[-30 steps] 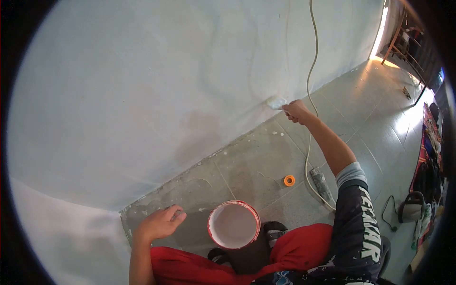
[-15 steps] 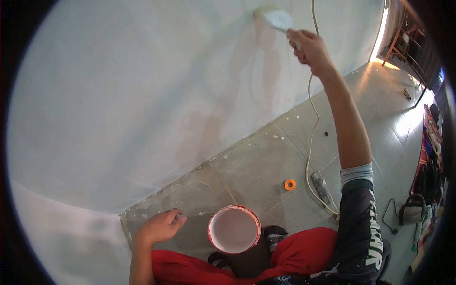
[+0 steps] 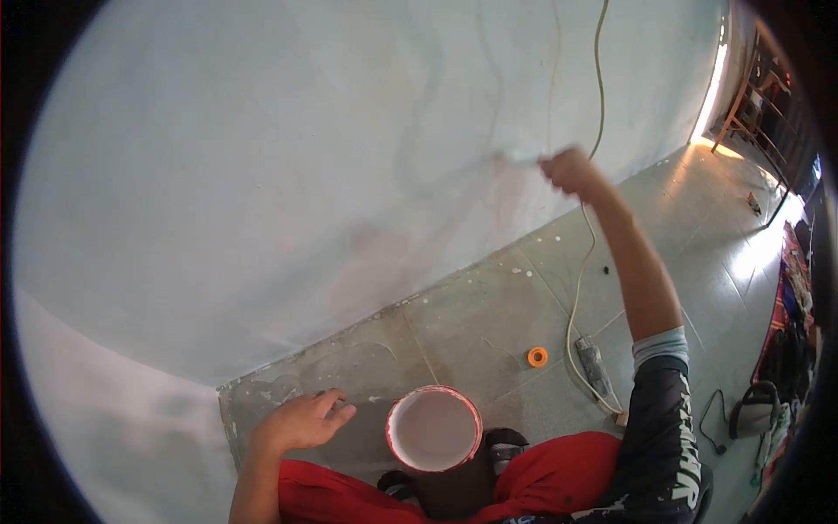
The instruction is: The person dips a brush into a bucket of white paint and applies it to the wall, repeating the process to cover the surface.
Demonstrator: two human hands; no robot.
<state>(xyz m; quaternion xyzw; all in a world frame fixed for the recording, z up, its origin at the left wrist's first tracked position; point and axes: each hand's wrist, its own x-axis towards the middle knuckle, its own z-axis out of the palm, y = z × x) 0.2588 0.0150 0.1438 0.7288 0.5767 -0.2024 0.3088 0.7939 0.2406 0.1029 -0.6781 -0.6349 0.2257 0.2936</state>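
Note:
My right hand [image 3: 567, 172], arm stretched out, is closed on the handle of a paintbrush [image 3: 522, 157] whose head is against the pale wall [image 3: 288, 157]; motion blurs both. Above the floor at lower left, my left hand [image 3: 307, 421] is empty, with its fingers loosely apart. Beside it, between my feet, stands a bucket [image 3: 434, 388] with a red-smeared rim. Pale paint [image 3: 436, 430] fills part of it.
An orange ring like a tape roll [image 3: 538, 357] lies on the tiled floor. Close to it, a power strip [image 3: 594, 367] joins a cord [image 3: 573, 314] running up the wall. Clothes [image 3: 794, 288] and a dark appliance [image 3: 753, 410] lie at right; a wooden frame [image 3: 742, 96] stands farther back.
My right hand has swept the paintbrush downward along the wall. My left hand has shifted slightly, its fingers more spread. The view has tilted a little.

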